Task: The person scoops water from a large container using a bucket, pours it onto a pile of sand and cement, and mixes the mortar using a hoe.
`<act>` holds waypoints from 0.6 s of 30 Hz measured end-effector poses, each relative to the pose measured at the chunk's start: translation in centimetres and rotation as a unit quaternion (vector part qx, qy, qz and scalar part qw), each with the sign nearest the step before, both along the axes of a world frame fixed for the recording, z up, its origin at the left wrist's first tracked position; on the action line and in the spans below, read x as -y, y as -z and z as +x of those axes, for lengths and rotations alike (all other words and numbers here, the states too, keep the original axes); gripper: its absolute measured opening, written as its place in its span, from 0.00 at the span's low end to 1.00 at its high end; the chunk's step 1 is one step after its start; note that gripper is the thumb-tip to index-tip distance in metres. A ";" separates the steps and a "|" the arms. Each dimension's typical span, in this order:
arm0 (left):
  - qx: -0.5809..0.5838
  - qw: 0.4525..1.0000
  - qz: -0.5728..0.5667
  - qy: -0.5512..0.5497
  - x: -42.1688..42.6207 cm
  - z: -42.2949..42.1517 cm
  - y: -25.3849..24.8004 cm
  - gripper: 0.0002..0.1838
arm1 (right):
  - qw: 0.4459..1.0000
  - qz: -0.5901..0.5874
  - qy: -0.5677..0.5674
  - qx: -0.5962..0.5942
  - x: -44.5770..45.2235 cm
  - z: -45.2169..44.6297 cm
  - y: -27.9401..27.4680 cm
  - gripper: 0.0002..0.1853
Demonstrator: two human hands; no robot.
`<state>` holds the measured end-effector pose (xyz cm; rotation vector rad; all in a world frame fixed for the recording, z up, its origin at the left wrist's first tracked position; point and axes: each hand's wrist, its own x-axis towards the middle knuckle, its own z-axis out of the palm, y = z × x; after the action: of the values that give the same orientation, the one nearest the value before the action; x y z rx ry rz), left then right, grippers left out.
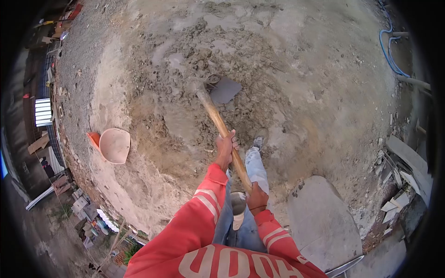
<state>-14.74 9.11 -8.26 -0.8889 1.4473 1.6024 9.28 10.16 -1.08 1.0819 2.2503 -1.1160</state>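
1. Your hoe [225,90] is out in front of you, its flat metal blade lying against the wet mud [250,58]. The wooden handle [218,119] slants from the blade back towards your body.
2. Your left hand [225,147] is on the handle's middle stretch, fingers wrapped closely around the wood. Your right hand [257,199] grips near the butt end, its fingers curled in around it, though your hand's back hides part of that hold.
3. The mud looks partly worked: it is churned and wet around the blade, with smoother, shinier patches among the clods. Plenty of lumps are unbroken, and the texture is uneven, so I'd judge the working-over unfinished. How deep the mixing goes, you can't tell from here.
4. One shoe [258,143] of yours is at the near edge of the churned area, just beside the handle.
5. Off to your left, a pale, shallow pan [114,146] sits on the ground, with an orange piece [94,139] against its side.
6. To your right lies a broad grey slab [322,222]. Farther out are broken tiles [396,204] and, beyond them, a blue hose [384,42].
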 end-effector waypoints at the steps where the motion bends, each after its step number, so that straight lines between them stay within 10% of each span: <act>1: -0.025 1.000 0.009 0.006 -0.4 -1.0 -1.7 0.13 | 0.999 -0.004 0.005 -0.047 0.1 -0.1 0.7 0.22; 10: -0.355 0.930 0.061 0.073 -3.4 -18.2 -14.0 0.11 | 0.967 -0.050 0.048 -0.245 -1.5 -18.9 1.5 0.24; 14: -0.360 0.928 -0.024 0.090 -1.7 -19.4 -7.0 0.11 | 0.979 -0.063 0.064 -0.182 1.6 -19.8 5.4 0.23; 18: -0.222 0.900 -0.244 0.284 7.0 -11.8 13.3 0.10 | 0.980 -0.122 0.158 -0.001 13.1 -13.7 9.7 0.21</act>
<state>-26.53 2.15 -21.57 -0.2854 2.2434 1.0403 -4.46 -2.94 -10.81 1.3616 1.9203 -1.4753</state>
